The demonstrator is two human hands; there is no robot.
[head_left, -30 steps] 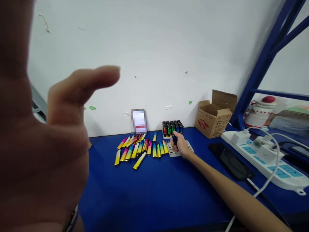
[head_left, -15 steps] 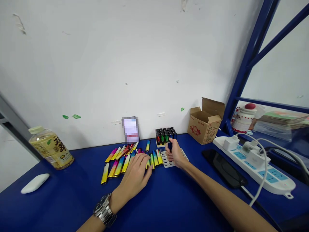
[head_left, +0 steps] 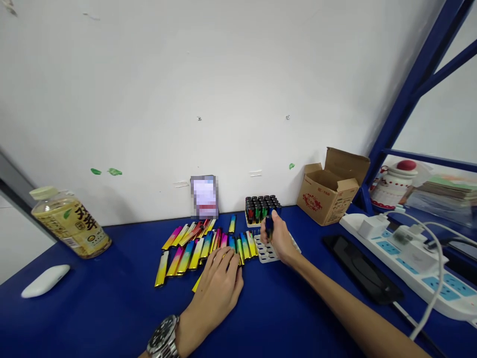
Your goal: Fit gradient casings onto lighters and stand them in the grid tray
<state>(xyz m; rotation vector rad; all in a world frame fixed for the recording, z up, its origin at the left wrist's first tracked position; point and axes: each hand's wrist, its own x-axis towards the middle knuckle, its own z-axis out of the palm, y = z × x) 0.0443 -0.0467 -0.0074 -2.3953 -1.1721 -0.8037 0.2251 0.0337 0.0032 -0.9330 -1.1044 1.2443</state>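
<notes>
My right hand is closed around a dark blue lighter, held upright just above a white tray with holes. My left hand lies over the front of a spread of shiny gradient-coloured lighters, its fingers bent downward and the thumb apart; the fingertips are partly hidden. A yellow lighter pokes out from beneath its left side. Behind the right hand, a rack of upright dark-topped lighters in red, green and blue stands by the wall. One blue-yellow lighter lies apart at the back.
A blurred phone leans on the wall. An opened cardboard box stands right of the rack. Further right lie a black phone and a white power strip with cables. At left are a drink bottle and a white case.
My left hand has drawn back toward me, and a yellow lighter now shows at its side. My right hand still grips the blue lighter above the tray. The view has shifted slightly.
</notes>
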